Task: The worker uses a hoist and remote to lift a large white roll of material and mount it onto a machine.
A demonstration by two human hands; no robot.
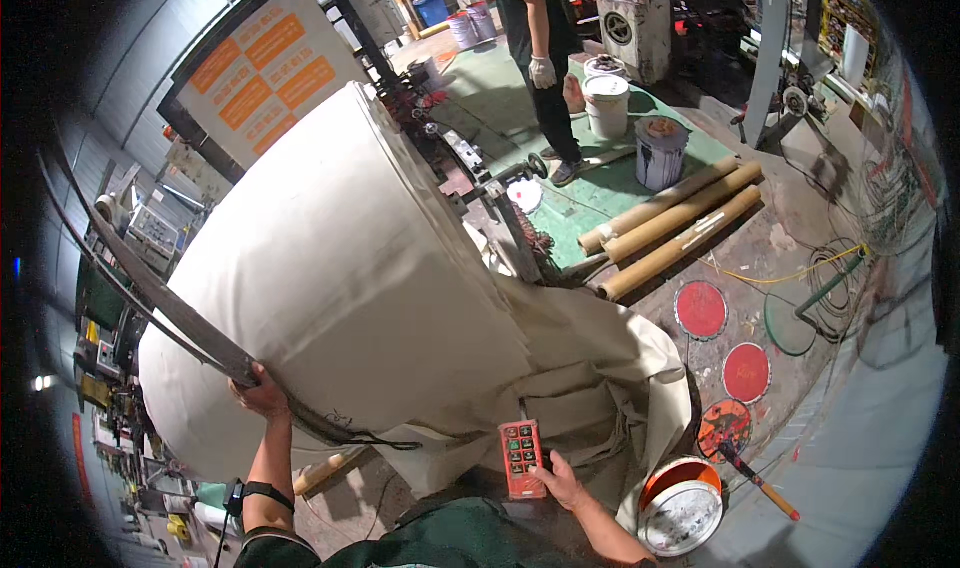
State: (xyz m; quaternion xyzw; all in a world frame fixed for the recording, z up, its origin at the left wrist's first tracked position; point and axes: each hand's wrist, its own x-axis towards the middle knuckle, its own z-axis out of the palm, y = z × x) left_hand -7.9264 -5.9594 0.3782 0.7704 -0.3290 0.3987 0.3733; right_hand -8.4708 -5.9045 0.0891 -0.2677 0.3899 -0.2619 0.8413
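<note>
A huge roll of off-white sheet material [320, 238] fills the middle, its loose end [600, 348] draped in folds to the right. A dark lifting sling [195, 333] rises from the roll's near side toward the upper left, apart from the surface in its upper stretch. My left hand [262, 393] is closed around the sling, low on the roll. In my right hand [562, 481] is an orange handheld remote control [518, 448] with two columns of buttons; my thumb lies at its lower right edge. The fingers behind the remote are hidden.
Beyond the roll, another person [540, 68] in dark clothes and a white glove stands on green floor. Cardboard tubes [690, 238], a white bucket [606, 108] and red round lids [701, 310] lie rightward. Near my right arm stand an open bucket [682, 518] and a wooden-handled tool [765, 488].
</note>
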